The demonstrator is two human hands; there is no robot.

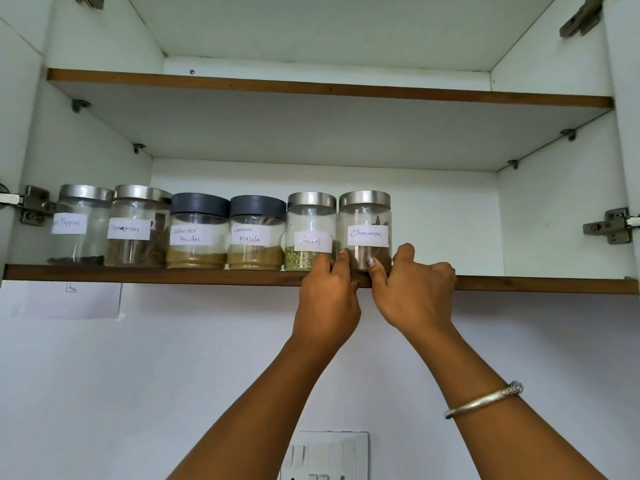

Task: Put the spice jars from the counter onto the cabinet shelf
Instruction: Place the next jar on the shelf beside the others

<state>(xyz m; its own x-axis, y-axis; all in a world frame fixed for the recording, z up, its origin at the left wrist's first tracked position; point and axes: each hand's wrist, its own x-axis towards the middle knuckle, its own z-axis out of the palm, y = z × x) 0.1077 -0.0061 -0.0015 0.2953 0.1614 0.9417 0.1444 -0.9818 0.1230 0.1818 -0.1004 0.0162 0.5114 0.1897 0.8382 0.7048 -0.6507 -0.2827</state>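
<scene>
The jar (365, 216) is round clear glass with a brushed-steel lid (364, 199) and a white paper label (367, 235) handwritten "Cinnamon". Its dark brown contents lie low at the base. It stands upright at the front edge of the shelf (173, 273), at the 3 o'clock end of a row of six. The Fennel jar (310, 220) is just beside it at 9 o'clock. Both arms reach up from 6 o'clock. The left hand (327, 299) curls its fingers against the jar's 9 o'clock side. The right hand (412, 292) wraps the 3 o'clock side, thumb pressed on the front glass. A silver bangle (483, 400) rings the right wrist.
</scene>
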